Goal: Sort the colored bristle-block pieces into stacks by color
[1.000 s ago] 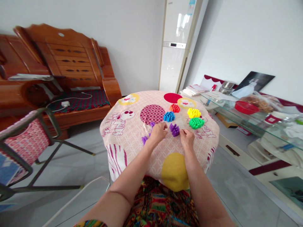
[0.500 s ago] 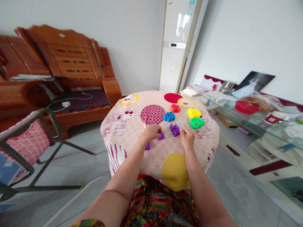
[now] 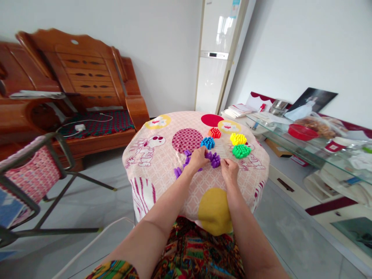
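Observation:
A tight cluster of small purple peg-like pieces (image 3: pixel 215 159) stands on the cloth-covered round table (image 3: pixel 162 182) between my hands. At its left edge is my left hand (image 3: pixel 198 159), fingers pinched on what looks like one purple piece at the fingertips. Loose purple pieces (image 3: pixel 178 172) lie left of that hand, some partly hidden by it. Close to the cluster's right side, my right hand (image 3: pixel 230 169) rests with its fingers curled and thumb pressed to the forefinger. Whether anything is between them is hidden.
Beyond the hands stand clusters of blue (image 3: pixel 207 143), red (image 3: pixel 214 133), yellow (image 3: pixel 238 139) and green pieces (image 3: pixel 241 151). A glass-topped cabinet (image 3: pixel 279 135) with a red bowl (image 3: pixel 303 132) is at right. A wooden bench (image 3: pixel 87 85) and a folding chair (image 3: pixel 26 174) stand at left.
My left hand has moved right and slightly away from me, from the loose purple pieces to the purple cluster. More loose pieces show behind it. My right hand has barely moved.

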The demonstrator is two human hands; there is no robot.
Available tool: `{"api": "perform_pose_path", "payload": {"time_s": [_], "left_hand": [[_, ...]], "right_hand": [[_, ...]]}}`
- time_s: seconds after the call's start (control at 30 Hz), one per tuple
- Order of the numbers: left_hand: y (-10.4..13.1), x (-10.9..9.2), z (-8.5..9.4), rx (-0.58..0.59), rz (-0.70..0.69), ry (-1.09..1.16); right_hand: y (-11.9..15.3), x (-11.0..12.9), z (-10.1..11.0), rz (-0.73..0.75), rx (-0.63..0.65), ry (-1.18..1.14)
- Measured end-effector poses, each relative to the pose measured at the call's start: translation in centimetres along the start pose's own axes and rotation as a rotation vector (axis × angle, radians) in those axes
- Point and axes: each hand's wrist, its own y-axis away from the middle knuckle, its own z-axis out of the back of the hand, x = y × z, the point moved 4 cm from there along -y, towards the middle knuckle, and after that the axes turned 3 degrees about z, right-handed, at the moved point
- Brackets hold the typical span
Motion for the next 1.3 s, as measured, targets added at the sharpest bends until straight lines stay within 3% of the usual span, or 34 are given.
{"api": "perform_pose_path", "payload": {"time_s": [0.13,0.23,0.4,0.5,0.57,0.67,0.83,1.03,1.3], "left_hand": [[-0.3,0.1,-1.1,0.023,0.016,0.021],[-0.1,0.4,-0.9,0.038,0.029,0.050],[-0.2,2.5,3.1,-0.066,0.053,-0.057],[-0.6,5.0,5.7,-0.156,0.225,-0.237],[-0.8,6.4,6.3,-0.130,0.316,-0.307],[-1.0,7.1,5.5,-0.032,0.325,-0.321],[-0.8,6.0,4.6,-0.024,0.251,-0.313],[0.2,3.1,4.1,-0.049,0.093,-0.205],[2.3,-0.3,-0.2,-0.037,-0.157,-0.024]], "right_hand": [[0.0,0.0,0.0,-0.013,0.008,-0.006],[0.0,0.0,0.0,-0.005,0.003,-0.010],[0.1,0.0,0.0,-0.013,0.000,-0.002],[0.0,0.1,-0.1,-0.028,0.004,-0.001],[0.0,0.2,-0.1,-0.038,0.007,-0.002],[0.0,0.2,0.0,-0.029,0.004,0.001],[0.0,0.1,0.0,-0.019,0.000,0.002],[0.0,-0.1,-0.1,-0.040,0.002,0.000],[0.0,0.2,0.1,-0.020,0.010,-0.007]]}}
